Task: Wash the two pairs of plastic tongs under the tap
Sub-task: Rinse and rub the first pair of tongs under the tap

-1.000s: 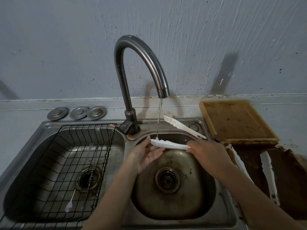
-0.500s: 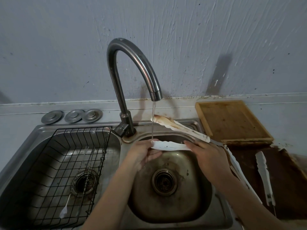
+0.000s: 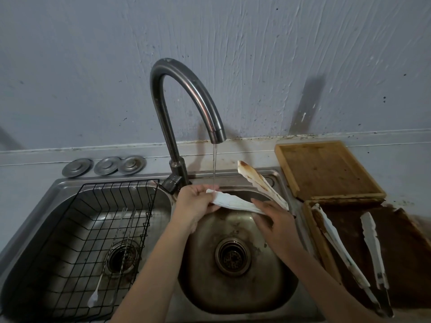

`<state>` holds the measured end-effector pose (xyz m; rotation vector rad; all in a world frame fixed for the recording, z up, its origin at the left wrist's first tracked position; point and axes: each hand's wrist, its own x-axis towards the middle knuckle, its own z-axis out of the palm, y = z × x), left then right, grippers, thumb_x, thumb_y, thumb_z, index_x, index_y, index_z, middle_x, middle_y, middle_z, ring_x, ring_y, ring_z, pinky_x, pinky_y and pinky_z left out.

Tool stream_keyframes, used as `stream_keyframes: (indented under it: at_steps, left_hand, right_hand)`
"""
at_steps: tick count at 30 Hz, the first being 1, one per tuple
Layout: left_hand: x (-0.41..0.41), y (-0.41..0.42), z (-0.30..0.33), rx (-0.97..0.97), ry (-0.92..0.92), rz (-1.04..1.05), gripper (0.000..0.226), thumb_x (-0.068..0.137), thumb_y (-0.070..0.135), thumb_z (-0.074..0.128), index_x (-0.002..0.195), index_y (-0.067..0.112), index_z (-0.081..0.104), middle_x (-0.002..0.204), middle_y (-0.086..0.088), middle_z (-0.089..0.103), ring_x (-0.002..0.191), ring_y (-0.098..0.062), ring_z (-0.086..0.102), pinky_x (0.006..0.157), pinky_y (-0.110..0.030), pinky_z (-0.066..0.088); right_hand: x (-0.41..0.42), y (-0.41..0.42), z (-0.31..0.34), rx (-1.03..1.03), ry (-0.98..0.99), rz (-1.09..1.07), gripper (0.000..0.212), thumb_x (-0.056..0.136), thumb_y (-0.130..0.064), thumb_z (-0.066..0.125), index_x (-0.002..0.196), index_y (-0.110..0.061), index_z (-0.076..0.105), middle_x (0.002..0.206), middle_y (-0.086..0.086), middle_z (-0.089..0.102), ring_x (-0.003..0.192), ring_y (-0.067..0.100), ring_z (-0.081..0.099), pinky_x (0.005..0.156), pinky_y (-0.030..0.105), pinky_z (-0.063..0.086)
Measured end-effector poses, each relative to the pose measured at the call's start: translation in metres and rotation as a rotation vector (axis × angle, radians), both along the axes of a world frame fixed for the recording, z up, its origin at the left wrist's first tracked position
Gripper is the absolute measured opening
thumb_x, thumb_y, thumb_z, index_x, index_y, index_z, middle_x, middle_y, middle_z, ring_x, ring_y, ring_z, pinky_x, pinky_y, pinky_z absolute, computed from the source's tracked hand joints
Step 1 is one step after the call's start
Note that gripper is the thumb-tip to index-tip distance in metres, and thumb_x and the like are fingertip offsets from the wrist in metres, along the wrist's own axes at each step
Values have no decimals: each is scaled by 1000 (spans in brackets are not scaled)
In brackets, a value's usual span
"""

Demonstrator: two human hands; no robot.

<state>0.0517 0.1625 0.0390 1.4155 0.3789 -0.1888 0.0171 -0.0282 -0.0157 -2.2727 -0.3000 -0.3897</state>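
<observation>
Tongs: two pairs.
Held tongs (image 3: 235,202): over the right sink bowl (image 3: 275,287), under the tap (image 3: 186,89) water (one arm stained brown).
Left hand (image 3: 193,205): fingers curled around the tip.
Right hand (image 3: 274,220): fingers closed on the other end.
Second tongs (image 3: 373,243): on the dark tray (image 3: 405,252), at the sink's right edge.
Lids (image 3: 105,165): three.

The right hand (image 3: 275,220) hides the tongs' (image 3: 235,202) hinge (wholly).
</observation>
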Motion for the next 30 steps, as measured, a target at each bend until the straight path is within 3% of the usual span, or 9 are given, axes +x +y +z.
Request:
stream_keyframes:
  at_steps: [7,11,15,18,20,22,24,28,30]
  left_hand:
    - [-3,-1,0,128,-50,48,29,74,-18,59,73,11,64,75,-5,69,63,-9,66,55,-19,57]
    - [1,5,1,122,-67,90,28,78,-15,57,71,11,65,69,-3,68,58,-8,67,49,-15,55]
    - [3,14,-1,199,-121,117,26,80,-13,54,77,10,67,68,-1,69,63,-9,68,49,-15,53]
    - [3,15,-8,207,-106,133,24,80,-13,53,83,7,67,75,-5,69,69,-12,67,50,-16,53]
    - [4,15,-12,189,-85,137,23,81,-14,52,88,2,67,76,-5,69,68,-11,67,49,-16,53]
    - [4,15,-15,176,-60,144,23,81,-13,52,90,2,66,75,-5,68,68,-12,67,49,-16,54]
    - [4,13,-18,162,-42,156,23,81,-13,52,87,4,66,73,-5,68,68,-13,66,48,-16,54]
    - [5,6,-25,176,-15,156,22,81,-11,53,91,2,67,77,-7,67,70,-16,66,50,-18,55]
    - [4,0,-28,149,0,132,21,82,-11,53,89,1,68,84,-12,68,73,-19,66,52,-20,56]
  right_hand:
    - [4,11,0,54,-55,-9,25,87,-3,59,111,-6,67,99,8,72,92,16,64,78,27,48]
    - [4,11,-6,8,12,55,38,87,-7,60,125,-9,56,124,-6,54,118,7,46,99,10,30]
    - [-4,3,-17,-68,75,174,45,90,-12,56,134,-15,46,135,-13,39,129,2,33,100,-2,14]
    - [-11,-3,-18,-132,2,205,38,85,-9,63,122,-15,60,130,-10,47,124,2,41,101,-1,18]
    - [-14,-6,-14,-125,-57,197,30,79,-5,70,107,-13,69,119,-4,61,115,4,52,101,6,30]
    - [-16,-8,-8,-120,-145,149,16,76,-8,72,92,-10,72,96,2,73,91,10,67,83,18,52]
    - [-15,-9,-3,-104,-172,40,10,77,-17,69,84,-11,66,80,-1,64,71,10,60,62,20,50]
    - [3,-9,0,-102,47,-186,43,75,-26,74,111,-14,52,103,-6,45,95,10,45,76,24,40]
    - [11,-8,-2,-75,212,-158,36,86,-29,61,117,-14,51,102,-6,50,90,6,49,75,20,41]
